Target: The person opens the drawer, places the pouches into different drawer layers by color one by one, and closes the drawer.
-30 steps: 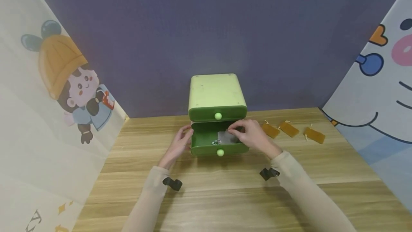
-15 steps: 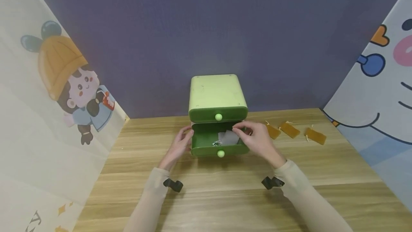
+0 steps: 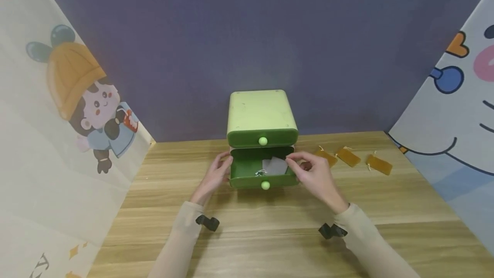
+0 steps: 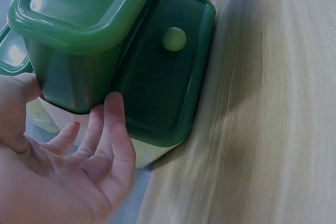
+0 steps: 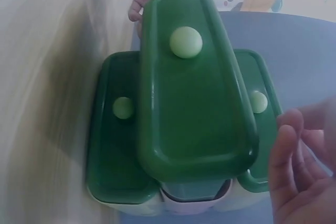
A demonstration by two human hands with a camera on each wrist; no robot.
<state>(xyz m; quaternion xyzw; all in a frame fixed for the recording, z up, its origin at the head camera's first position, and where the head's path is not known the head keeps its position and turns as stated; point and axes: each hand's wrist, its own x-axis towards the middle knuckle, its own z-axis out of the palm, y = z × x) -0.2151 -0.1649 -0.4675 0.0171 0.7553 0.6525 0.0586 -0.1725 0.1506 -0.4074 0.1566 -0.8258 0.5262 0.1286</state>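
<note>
A small pale-green cabinet [image 3: 262, 110] with dark-green drawer fronts stands on the table. Its middle drawer [image 3: 247, 182] is pulled out. Inside lie grey flat pieces [image 3: 275, 166], with thin white strings [image 3: 261, 173] beside them. My left hand [image 3: 211, 177] holds the drawer's left side; in the left wrist view its thumb and fingertips touch opposite edges of that side. My right hand [image 3: 314, 175] hovers at the drawer's right edge, thumb and index tips close together with nothing visible between them. In the right wrist view the right hand [image 5: 304, 166] is beside the drawer front.
Several orange-brown rectangular pieces with white strings, such as this one [image 3: 348, 157], lie on the wooden table [image 3: 262, 235] to the right. A dark-blue panel [image 3: 262, 29] rises behind the cabinet. The upper drawer [image 3: 247, 137] is pushed in.
My right hand has drawn right, away from the grey pieces to the drawer's right edge, uncovering more of them. The left hand has kept its place.
</note>
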